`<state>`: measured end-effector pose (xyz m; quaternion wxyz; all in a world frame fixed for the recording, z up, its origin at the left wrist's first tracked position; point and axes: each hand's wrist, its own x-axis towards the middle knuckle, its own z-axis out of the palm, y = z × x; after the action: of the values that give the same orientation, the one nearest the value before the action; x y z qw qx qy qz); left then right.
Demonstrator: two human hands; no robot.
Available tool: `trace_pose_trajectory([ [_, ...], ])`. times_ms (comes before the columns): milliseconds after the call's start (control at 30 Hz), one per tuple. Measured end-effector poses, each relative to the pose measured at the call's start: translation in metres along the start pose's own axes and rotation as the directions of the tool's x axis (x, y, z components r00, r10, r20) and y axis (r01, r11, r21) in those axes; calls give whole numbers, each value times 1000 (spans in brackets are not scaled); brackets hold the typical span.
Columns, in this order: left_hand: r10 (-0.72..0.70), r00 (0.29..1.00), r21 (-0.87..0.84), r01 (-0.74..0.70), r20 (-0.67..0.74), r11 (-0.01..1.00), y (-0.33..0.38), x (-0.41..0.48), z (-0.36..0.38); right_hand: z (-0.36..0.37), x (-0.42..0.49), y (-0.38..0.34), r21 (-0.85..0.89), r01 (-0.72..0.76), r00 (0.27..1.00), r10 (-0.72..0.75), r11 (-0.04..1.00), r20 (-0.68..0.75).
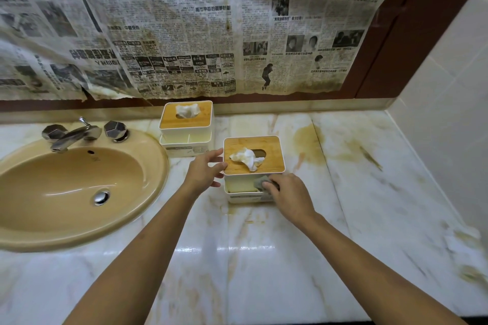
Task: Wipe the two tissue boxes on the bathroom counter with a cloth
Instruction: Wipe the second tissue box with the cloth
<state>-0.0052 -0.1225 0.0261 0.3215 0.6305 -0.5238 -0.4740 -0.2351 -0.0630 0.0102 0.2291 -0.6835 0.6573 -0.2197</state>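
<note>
At the far left we see a tan sink point(158, 166) sunk into the marble counter point(264, 258), with a chrome faucet point(71, 137) at its back rim. Just right of the sink, against the back ledge, stands the far tissue box point(186, 124), white with a wooden lid and a tissue poking up. Nearer to us, the left hand point(204, 171) is spread wide, its fingertips resting against the left edge of the near tissue box point(272, 158), which sits mid-counter in front and to the right of the other one, apart from it. On this box's front face lies a grey cloth point(260, 183), which the right hand point(290, 196) grips with curled fingers and presses to the lower front compartment. Further right, a brownish stain point(309, 140) marks the marble. Old newspaper point(184, 34) covers the wall above.
</note>
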Motion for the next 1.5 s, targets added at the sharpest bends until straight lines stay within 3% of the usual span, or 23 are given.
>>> trace_pose_trajectory([
  [100,-1,1000,-8,1,5,1000,-1,0,-1,-4,3,-4,22,7,999,-6,1000,-47],
  [267,-1,1000,-7,1,4,1000,-1,0,-1,-23,-2,-14,6,142,935,-132,990,-330],
  [400,-2,1000,-7,2,7,1000,-1,0,-1,-8,-2,-5,-141,221,944,-248,965,-215],
  [567,-1,1000,2,1,-1,1000,0,-1,-1,-8,9,-10,-214,221,950,-260,951,-172],
  [733,3,1000,33,-3,-13,999,2,-3,1,-32,8,-17,82,146,959,-120,986,-255],
  [900,14,999,59,-13,-28,998,1,-4,3,-78,7,-26,401,167,952,-42,901,-303],
  [1033,12,999,62,-9,-44,998,3,-3,7,-102,17,-34,482,175,943,-5,858,-334],
  [1100,-4,999,45,6,-45,999,4,-3,7,-101,26,-35,509,105,960,45,855,-275],
  [1233,-54,997,23,55,-51,998,10,1,8,-91,43,-27,554,-186,981,187,812,55],
  [1367,-60,993,-4,60,-99,998,18,8,10,-90,43,-21,470,-98,984,16,877,176],
  [1500,-67,990,16,69,-122,997,19,15,11,-88,46,-17,540,-77,964,-75,838,255],
])
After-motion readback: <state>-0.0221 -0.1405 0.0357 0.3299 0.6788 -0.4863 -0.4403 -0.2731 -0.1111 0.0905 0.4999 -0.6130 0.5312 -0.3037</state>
